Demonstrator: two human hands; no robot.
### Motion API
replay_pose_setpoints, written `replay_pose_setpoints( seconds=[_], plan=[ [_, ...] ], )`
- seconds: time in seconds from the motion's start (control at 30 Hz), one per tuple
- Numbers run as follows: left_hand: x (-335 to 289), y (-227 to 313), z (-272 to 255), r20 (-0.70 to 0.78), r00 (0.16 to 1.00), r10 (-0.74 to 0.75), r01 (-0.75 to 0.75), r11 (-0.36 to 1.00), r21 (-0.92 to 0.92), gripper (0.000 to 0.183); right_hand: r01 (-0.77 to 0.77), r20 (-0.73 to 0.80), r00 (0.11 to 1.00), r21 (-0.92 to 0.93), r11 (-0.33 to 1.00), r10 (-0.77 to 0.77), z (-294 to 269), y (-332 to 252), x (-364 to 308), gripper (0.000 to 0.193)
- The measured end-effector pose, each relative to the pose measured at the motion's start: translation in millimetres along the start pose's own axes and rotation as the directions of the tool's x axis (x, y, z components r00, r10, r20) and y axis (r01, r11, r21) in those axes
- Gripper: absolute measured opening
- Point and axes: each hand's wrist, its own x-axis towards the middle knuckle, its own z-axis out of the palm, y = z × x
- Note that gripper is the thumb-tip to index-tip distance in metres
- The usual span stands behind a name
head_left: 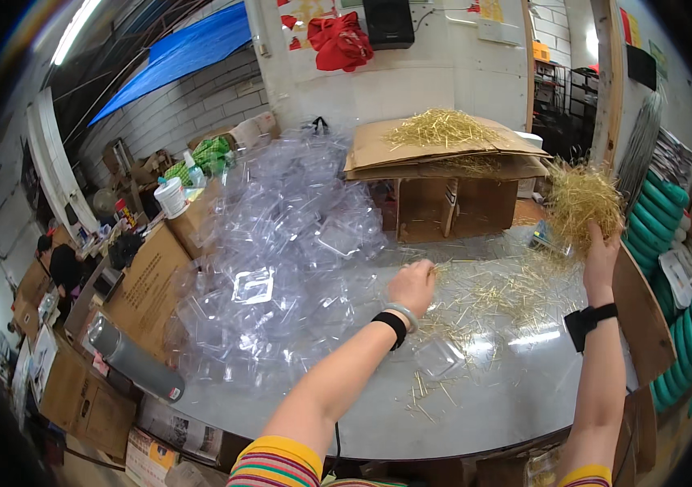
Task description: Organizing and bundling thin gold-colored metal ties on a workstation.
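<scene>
Straw bundle (582, 200) held aloft by raised right hand (601, 258).

A person's right hand (601, 256) lifts a tangled clump of golden sticks (581, 199) at the table's (476, 406) far right. The left hand (412, 286), closed, rests among scattered sticks (492, 296) beside a pile of clear plastic trays (281, 243).

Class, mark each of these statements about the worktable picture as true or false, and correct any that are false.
1. The right hand holds up a clump of golden straw-like pins. True.
2. The left hand grips a clear plastic tray. False: it rests as a fist among loose pins scattered on the table.
3. A heap of clear plastic trays lies to the left of the left hand. True.
4. The cardboard box has nothing on top. False: more golden pins lie on it.
</scene>
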Motion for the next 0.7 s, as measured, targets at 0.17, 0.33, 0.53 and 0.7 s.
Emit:
replay_pose_setpoints(
  seconds=[0.17, 0.33, 0.53, 0.7],
  plan=[
    [3.8, 5.0, -1.2, 0.294, 0.953, -0.074, -0.056, 0.910, 0.411, 0.022, 0.290, 0.238, 0.949, -0.392, 0.873, -0.208, 8.3, -2.8, 7.7, 0.038],
    [-0.6, 8.8, -17.3, 0.442, 0.891, -0.103, -0.216, 0.760, 0.613, 0.055, 0.292, 0.183, 0.953, -0.348, 0.891, -0.241, 44.0, -42.0, 1.8, 0.037],
    [15.5, 53.3, 18.0, 0.205, 0.970, 0.127, -0.085, 0.976, -0.202, 0.075, -0.086, 0.167, 0.983, 0.044, 0.995, 0.077, 87.3, -80.4, -28.7, 0.049],
    [25.7, 53.8, 39.5, 0.294, 0.954, 0.060, 0.126, 0.809, -0.574, 0.050, 0.229, 0.233, 0.950, -0.067, 0.971, -0.208, 97.2, -69.4, -33.5, 0.044]
  ],
)
